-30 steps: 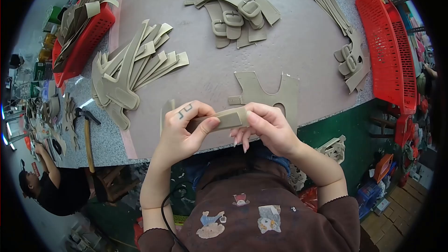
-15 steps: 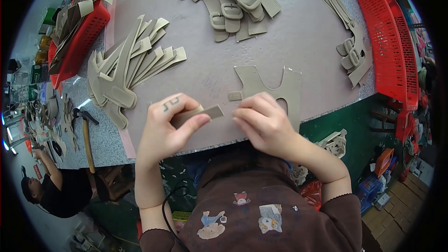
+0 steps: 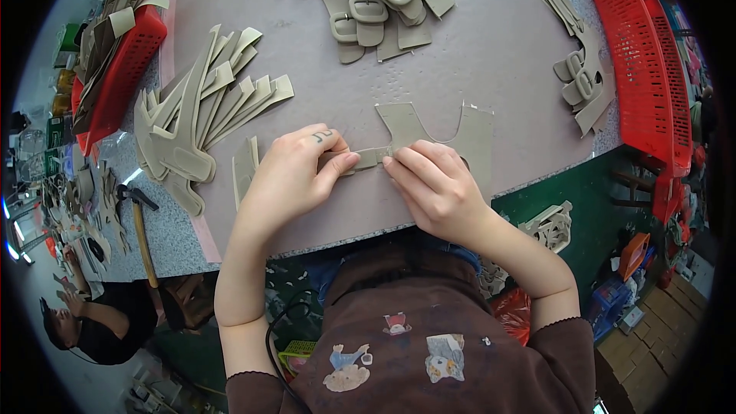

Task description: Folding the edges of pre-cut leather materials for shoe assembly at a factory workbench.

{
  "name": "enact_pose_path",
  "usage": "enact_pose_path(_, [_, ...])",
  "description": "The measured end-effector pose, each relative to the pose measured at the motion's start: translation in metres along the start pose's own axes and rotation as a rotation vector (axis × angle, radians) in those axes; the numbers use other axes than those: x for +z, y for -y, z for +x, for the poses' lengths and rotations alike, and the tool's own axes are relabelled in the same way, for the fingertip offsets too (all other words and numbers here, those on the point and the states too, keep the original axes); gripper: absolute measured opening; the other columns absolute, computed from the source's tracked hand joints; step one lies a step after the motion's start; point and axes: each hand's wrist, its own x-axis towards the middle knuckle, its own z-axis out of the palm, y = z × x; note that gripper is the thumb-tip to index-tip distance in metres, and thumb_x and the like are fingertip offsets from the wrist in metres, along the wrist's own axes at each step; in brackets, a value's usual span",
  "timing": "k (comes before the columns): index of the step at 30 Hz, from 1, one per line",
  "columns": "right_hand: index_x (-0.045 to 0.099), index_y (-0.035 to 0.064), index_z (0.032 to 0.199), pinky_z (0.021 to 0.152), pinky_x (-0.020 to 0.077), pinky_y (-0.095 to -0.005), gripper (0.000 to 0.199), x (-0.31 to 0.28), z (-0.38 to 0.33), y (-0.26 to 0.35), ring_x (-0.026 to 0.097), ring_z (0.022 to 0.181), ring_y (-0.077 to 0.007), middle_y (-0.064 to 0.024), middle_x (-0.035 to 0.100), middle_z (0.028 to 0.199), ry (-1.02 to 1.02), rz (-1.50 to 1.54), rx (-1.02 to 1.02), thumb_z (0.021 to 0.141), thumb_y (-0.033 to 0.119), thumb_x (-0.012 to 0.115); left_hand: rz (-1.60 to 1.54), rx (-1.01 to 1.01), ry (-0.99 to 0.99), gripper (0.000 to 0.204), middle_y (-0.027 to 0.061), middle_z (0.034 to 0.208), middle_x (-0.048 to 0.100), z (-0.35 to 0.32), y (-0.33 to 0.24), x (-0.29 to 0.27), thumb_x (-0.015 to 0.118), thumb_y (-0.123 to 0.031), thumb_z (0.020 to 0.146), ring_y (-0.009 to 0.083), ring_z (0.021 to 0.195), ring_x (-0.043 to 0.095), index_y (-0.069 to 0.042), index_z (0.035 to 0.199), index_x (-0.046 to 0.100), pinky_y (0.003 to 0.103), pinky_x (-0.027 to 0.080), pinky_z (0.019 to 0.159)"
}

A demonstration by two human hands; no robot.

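We locate the narrow beige leather-like strip [image 3: 366, 159] just above the near edge of the desk [image 3: 175, 218], about midway along that edge. Its free end meets the small beige tab [image 3: 382, 155] projecting from the flat beige cut-out piece [image 3: 479, 138], which lies near the right end of the same edge. Whether strip and tab overlap or only abut, we cannot tell.

Left grip: the left hand [image 3: 295, 165] has thumb and forefinger closed on the strip. Right grip: the right hand [image 3: 438, 184] has its fingers bunched, tips at the tab; we cannot tell whether they pinch or only press it.

Change noted: half a second ago, we saw the strip's end clear of the tab and the hands apart. Both now converge there. We judge that the work has passed from handling the loose strip to placing it against the tab.

Outward, we find a fanned pile of beige strap pieces [image 3: 184, 157] toward the desk's left side, a stack of beige pieces with covered square buckles [image 3: 368, 9] toward the far edge, and a red perforated plastic basket [image 3: 635, 69] at the right edge.
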Motion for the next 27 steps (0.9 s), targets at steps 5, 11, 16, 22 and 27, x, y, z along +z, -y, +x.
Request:
enact_pose_path(5, [0.072,0.0006,0.114,0.091,0.0493,-0.0350,0.031,0.001,0.000,0.001,0.062,0.107,-0.0253,-0.0079,0.065,0.121,-0.002,0.018,0.013,0.083,0.003,0.071,-0.006,-0.010,0.015,0.017,0.0056,0.075,0.062,0.000,0.000,-0.001,0.071,-0.012,0.090,0.0165,0.060,0.049,0.002,0.082,0.067,0.029,0.041,0.058])
enact_pose_path(11, [0.073,0.0037,0.115,0.093,0.0473,-0.0362,0.031,0.001,0.001,0.002,0.061,0.106,-0.0249,-0.0075,0.065,0.119,0.018,0.003,0.019,0.084,0.007,0.072,0.028,0.009,0.006,0.018,0.0058,0.075,0.062,0.003,0.001,0.000,0.072,-0.012,0.090,0.0179,0.060,0.049,0.002,0.081,0.067,0.030,0.042,0.058])
enact_pose_path(16, [0.074,0.0075,0.117,0.094,0.0453,-0.0366,0.032,-0.004,0.013,0.008,0.059,0.101,-0.0246,-0.0070,0.064,0.116,0.088,-0.035,0.042,0.085,0.012,0.073,0.087,0.038,-0.034,0.018,0.0058,0.076,0.062,0.004,-0.001,0.005,0.073,-0.013,0.089,0.0189,0.061,0.049,0.002,0.082,0.067,0.030,0.043,0.059])
enact_pose_path(22, [0.074,0.0089,0.119,0.093,0.0439,-0.0356,0.033,-0.011,0.028,-0.019,0.057,0.096,-0.0244,-0.0068,0.063,0.112,0.234,0.144,0.032,0.086,0.015,0.074,0.156,0.048,-0.070,0.016,0.0075,0.084,0.063,-0.009,-0.013,0.003,0.072,-0.014,0.090,0.0229,0.060,0.053,0.001,0.086,0.068,0.032,0.045,0.059])
enact_pose_path(27, [0.072,0.0058,0.120,0.089,0.0437,-0.0355,0.036,-0.048,0.018,-0.041,0.056,0.092,-0.0225,-0.0065,0.061,0.105,0.087,0.499,0.062,0.085,0.013,0.075,-0.014,-0.025,-0.031,0.013,0.0086,0.095,0.064,-0.020,-0.016,-0.015,0.072,-0.013,0.090,0.0227,0.065,0.055,-0.001,0.095,0.072,0.032,0.046,0.063])
